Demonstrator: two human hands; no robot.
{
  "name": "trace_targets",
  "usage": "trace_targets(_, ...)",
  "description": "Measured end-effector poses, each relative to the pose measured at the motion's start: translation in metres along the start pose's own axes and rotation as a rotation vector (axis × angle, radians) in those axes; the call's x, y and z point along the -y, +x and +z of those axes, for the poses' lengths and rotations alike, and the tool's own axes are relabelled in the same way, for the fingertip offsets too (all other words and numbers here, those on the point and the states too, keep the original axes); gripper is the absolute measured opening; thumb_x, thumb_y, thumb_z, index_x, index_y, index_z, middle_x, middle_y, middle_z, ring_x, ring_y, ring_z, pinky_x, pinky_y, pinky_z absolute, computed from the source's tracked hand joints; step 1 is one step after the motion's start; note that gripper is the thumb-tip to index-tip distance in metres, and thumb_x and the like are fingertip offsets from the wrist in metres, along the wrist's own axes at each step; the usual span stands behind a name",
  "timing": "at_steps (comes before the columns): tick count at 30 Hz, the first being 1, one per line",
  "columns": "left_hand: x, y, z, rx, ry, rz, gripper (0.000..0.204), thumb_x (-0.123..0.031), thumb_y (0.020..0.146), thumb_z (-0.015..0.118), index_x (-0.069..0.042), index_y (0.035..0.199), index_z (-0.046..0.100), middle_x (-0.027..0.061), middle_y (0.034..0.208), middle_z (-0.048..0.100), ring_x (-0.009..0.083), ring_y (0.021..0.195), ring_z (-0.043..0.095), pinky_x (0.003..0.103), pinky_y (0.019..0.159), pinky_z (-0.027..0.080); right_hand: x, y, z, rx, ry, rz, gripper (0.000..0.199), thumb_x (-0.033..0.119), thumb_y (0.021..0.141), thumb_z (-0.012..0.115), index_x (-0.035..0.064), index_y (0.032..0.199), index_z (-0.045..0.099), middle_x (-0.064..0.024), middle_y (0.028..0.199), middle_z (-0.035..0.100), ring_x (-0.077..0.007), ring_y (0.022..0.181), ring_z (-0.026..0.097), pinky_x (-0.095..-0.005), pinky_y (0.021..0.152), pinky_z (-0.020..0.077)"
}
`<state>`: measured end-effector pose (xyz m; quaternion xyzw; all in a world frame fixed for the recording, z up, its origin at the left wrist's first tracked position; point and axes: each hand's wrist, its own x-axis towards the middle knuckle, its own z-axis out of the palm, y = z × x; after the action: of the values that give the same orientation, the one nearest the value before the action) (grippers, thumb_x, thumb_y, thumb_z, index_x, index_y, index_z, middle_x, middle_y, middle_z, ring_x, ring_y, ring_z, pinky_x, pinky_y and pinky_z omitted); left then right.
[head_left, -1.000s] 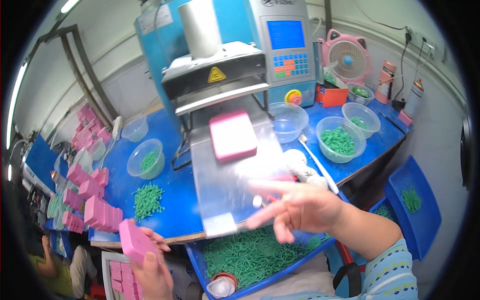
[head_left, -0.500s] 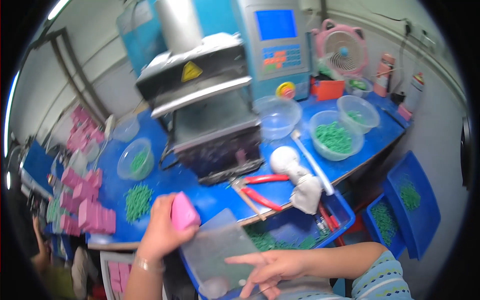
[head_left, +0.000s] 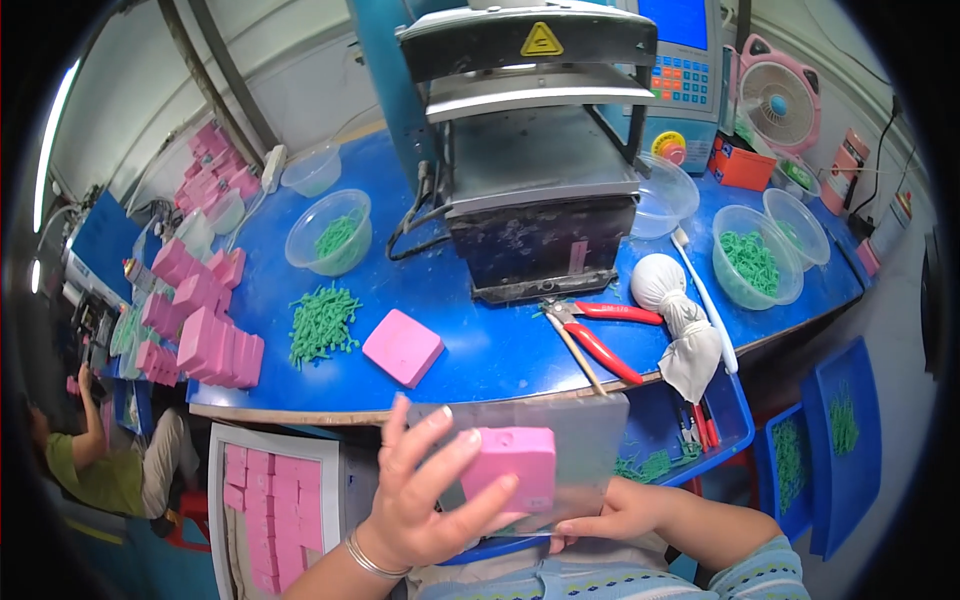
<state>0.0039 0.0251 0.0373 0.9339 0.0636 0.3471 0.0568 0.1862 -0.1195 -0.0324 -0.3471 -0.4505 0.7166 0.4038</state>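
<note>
Just in front of the table edge, my left hand [head_left: 425, 500] is open with its fingers spread. Its thumb overlaps the face of a pink block [head_left: 530, 462], and a fingertip lies by the block's upper left corner. Behind this block is a translucent grey sheet [head_left: 580, 425]. My right hand [head_left: 600, 515] is at the sheet's lower right, fingers curled in; what they hold is hidden. A second pink block [head_left: 403, 348] lies on the blue table [head_left: 480, 370], right of a pile of green strands [head_left: 325, 325].
A press [head_left: 545, 170] stands at the back. Red-handled cutters [head_left: 605, 345], a cloth bundle [head_left: 680, 310] and a white brush [head_left: 710, 300] lie before it. Bowls of green strands [head_left: 755, 265] flank it. Pink blocks [head_left: 220, 345] are stacked left; another person [head_left: 95, 450] sits beyond.
The pink block my left hand held is now on the table. That hand has come down to another pink block before the sheet. My right hand's spread fingers have curled in; the view has shifted.
</note>
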Motion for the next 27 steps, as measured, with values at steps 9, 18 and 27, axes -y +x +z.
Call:
trace_targets(9, -0.013, -0.017, 0.0, -0.212, -0.096, 0.052, 0.033, -0.024, 0.068, 0.075, -0.029, 0.099, 0.064, 0.0042, 0.109, 0.042, 0.0277, 0.117, 0.039, 0.051, 0.1, 0.036, -0.016, -0.007, 0.015, -0.116, -0.181, -0.072, 0.02, 0.014, 0.091, 0.05, 0.0007, 0.104, 0.057, -0.0048, 0.088, 0.063, -0.012, 0.081, 0.058, -0.0275, 0.073, 0.046)
trace_targets(18, 0.006, -0.024, 0.013, -0.168, -0.152, -0.338, 0.047, -0.027, 0.074, 0.069, -0.002, 0.11, 0.052, 0.0222, 0.124, 0.038, 0.0378, 0.114, 0.037, 0.05, 0.097, 0.026, 0.003, -0.014, 0.023, 0.011, 0.39, 0.138, 0.06, 0.006, 0.09, 0.046, 0.0053, 0.141, 0.015, -0.0197, 0.108, 0.06, -0.0132, 0.072, 0.059, -0.0208, 0.058, 0.044)
trace_targets(27, 0.084, 0.006, 0.013, 0.054, 0.21, -0.606, 0.069, -0.023, 0.067, 0.071, 0.005, 0.12, 0.037, 0.0233, 0.118, 0.043, 0.0371, 0.107, 0.042, 0.042, 0.093, 0.035, 0.026, -0.028, 0.022, 0.031, 0.733, 0.045, 0.064, -0.002, 0.085, 0.045, -0.0012, 0.14, 0.012, -0.0344, 0.108, 0.053, -0.022, 0.062, 0.062, -0.0251, 0.054, 0.0469)
